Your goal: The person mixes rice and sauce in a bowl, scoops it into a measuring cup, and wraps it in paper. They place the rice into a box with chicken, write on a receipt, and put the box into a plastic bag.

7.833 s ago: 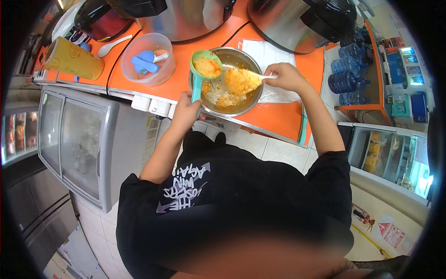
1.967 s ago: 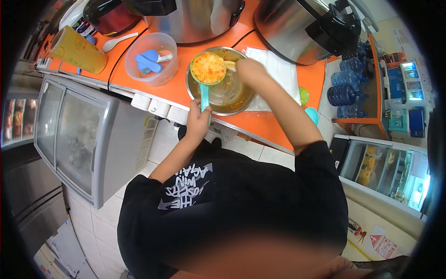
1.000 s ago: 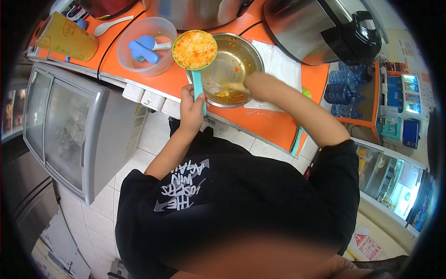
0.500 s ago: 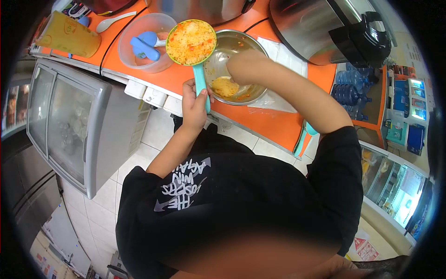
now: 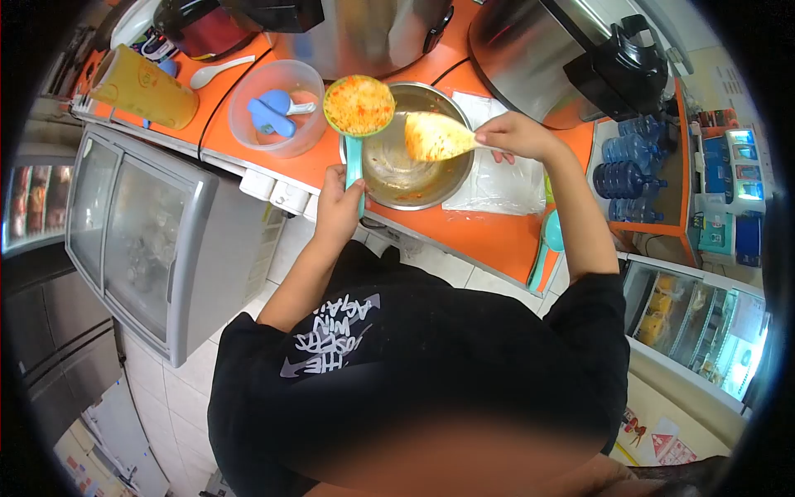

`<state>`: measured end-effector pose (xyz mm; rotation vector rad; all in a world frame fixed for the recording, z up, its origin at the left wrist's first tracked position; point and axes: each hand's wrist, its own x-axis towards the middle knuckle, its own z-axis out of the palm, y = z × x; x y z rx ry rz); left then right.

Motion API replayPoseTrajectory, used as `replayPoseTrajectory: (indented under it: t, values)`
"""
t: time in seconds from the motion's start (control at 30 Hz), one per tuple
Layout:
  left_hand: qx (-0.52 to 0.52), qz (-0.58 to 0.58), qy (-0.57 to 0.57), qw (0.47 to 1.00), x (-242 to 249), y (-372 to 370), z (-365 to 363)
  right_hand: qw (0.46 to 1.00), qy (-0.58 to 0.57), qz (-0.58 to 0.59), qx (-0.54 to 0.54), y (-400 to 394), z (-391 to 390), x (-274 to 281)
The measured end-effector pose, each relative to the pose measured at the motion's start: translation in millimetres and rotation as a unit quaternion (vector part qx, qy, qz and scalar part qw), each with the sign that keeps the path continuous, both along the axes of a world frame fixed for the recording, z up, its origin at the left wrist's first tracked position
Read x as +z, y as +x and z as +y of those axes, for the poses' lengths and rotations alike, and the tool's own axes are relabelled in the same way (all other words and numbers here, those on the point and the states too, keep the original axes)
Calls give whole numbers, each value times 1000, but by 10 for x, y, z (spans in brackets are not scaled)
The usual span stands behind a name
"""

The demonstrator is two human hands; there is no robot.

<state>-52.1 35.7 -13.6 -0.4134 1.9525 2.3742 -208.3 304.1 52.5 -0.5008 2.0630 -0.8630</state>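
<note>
My left hand (image 5: 338,199) is wrapped round the teal handle of a ladle (image 5: 354,161). Its round bowl, heaped with orange-yellow rice (image 5: 358,105), is over the left rim of a metal bowl (image 5: 418,195). Pinched in my right hand (image 5: 515,138) is a pale, flat paddle (image 5: 439,137) with orange bits on it, above the metal bowl. Orange grains and smears mark the bowl's inside, and little else shows in it.
A clear tub (image 5: 277,142) with blue-handled utensils stands left of the bowl, near a white spoon (image 5: 222,72) and yellow pitcher (image 5: 142,87). Large metal pots (image 5: 530,66) stand behind. Plastic sheets (image 5: 501,178) and a teal scoop (image 5: 553,232) lie right.
My right hand has risen out of the metal bowl and moved right, bringing the paddle up into view. The rice-filled ladle sits slightly lower and further right in view.
</note>
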Motion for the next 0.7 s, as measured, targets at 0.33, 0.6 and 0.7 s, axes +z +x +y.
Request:
replayPoseTrajectory:
  t: [0.33, 0.6, 0.7]
  values:
    - [-63, -69, -2, 996, -34, 44, 235, 852, 84, 495, -147, 1173, -735, -437]
    - [-154, -25, -136, 978, -142, -40, 16, 895, 1, 352, -273, 1195, -929, -425]
    - [-172, -25, -188, 967, -201, -139, -108, 892, 86, 352, -271, 1304, -1219, -391]
